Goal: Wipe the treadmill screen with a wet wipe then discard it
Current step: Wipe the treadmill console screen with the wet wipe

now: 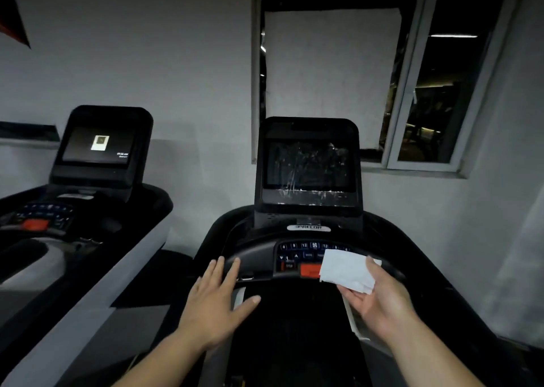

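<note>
so the right hand (379, 301) is holding the white wet wipe (347, 270), thumb pinching it onto the fingers, low at centre right of the frame over the console buttons (306, 249). meanwhile the left hand (217, 301) is hovering spread and holding nothing at lower centre. up at centre frame the treadmill screen (307, 165) is showing pale streaks, so the wiping looks under way or unfinished, and discarding is waiting.

This is a gym, dimly lit. Two treadmills stand side by side facing a plain pale wall: the near treadmill (309, 239) carries a dark upright screen (307, 165) and a keypad console (297, 257) with a red stop button (309, 269); the second treadmill (73, 224) to the left shows a lit display (98, 145). A white-framed window (441, 80) opens onto darkness beyond.
</note>
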`<act>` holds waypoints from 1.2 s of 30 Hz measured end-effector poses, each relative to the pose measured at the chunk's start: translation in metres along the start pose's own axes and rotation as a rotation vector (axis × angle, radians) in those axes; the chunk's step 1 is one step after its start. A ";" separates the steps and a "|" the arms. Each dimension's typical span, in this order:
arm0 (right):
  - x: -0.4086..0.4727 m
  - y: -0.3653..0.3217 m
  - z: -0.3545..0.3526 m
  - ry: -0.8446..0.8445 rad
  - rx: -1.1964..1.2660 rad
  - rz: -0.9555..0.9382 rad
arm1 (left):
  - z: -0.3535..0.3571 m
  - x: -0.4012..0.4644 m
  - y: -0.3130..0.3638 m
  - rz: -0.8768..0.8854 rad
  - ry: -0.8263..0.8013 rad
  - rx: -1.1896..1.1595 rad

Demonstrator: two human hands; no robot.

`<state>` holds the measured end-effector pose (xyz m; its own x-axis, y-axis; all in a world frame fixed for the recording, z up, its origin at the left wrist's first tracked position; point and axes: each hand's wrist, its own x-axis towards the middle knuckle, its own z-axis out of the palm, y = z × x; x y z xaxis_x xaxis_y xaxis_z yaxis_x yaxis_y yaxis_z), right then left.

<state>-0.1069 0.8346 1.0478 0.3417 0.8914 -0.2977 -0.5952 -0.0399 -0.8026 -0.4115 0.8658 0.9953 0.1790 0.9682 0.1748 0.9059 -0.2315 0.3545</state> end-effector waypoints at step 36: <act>0.517 0.014 0.220 0.265 -0.265 -0.137 | 0.119 0.609 -0.102 0.204 -0.017 0.071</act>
<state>-0.0985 1.3939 0.9963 0.6010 0.7507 -0.2742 -0.3352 -0.0747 -0.9392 -0.3497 1.4903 0.9564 0.3675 0.9034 0.2210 0.8747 -0.4165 0.2480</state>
